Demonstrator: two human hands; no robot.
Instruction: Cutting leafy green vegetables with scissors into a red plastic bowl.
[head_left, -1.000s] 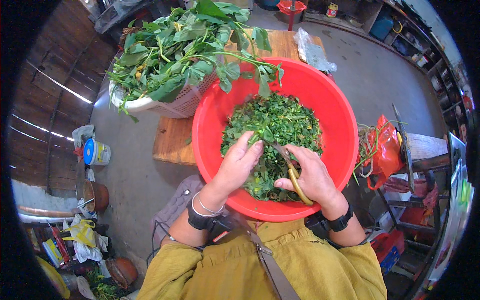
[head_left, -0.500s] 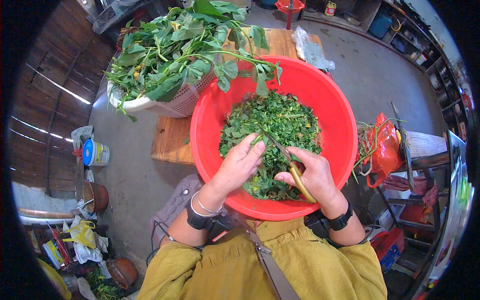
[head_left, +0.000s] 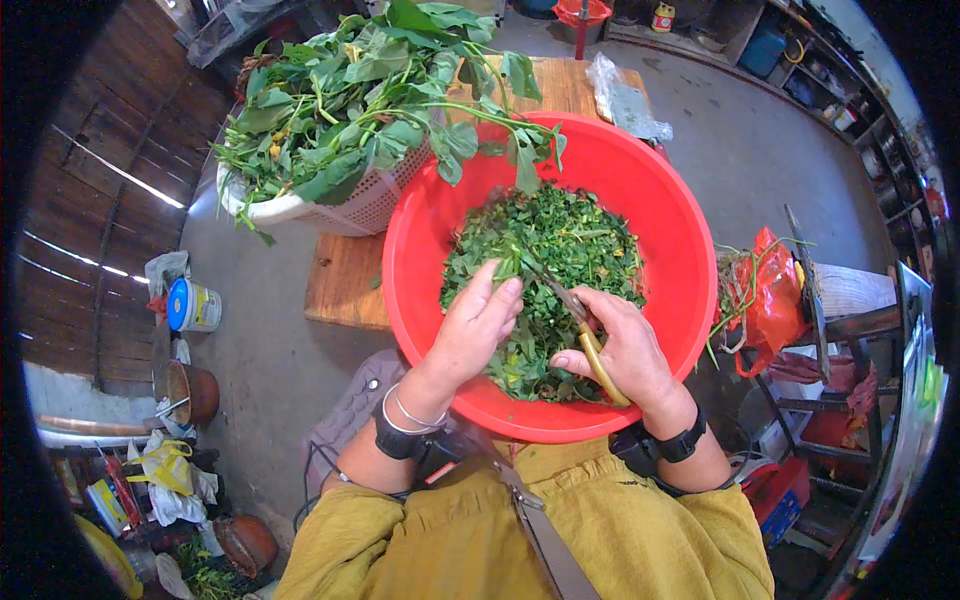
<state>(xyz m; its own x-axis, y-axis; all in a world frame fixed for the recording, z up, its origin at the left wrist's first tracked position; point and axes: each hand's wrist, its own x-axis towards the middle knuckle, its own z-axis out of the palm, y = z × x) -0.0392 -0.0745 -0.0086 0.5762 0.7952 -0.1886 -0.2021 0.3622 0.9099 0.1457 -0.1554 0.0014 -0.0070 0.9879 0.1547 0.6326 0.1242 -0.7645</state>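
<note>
A large red basin [head_left: 668,215] in front of me holds a heap of chopped green leaves and stems [head_left: 580,235]. Over the heap, my left hand [head_left: 478,325] pinches a small bunch of green stems [head_left: 512,262]. My right hand [head_left: 630,350] grips scissors [head_left: 592,352] with yellowish handles, their blades pointing up and left, close beside the bunch. The blades' exact opening is hard to make out against the greens. Left of the basin, a white plastic basket [head_left: 340,212] is piled with long leafy vines [head_left: 360,120], some trailing over the basin's rim.
Basin and basket rest on a wooden table [head_left: 345,285]. A clear plastic bag [head_left: 625,100] lies on its far end. To the right, a red plastic bag [head_left: 775,300] sits by a dark rack. A white bucket with a blue lid [head_left: 193,305] stands on the floor at left.
My left hand has shifted slightly, its fingers higher and a little looser around the stems. The scissors stay in my right hand at nearly the same place.
</note>
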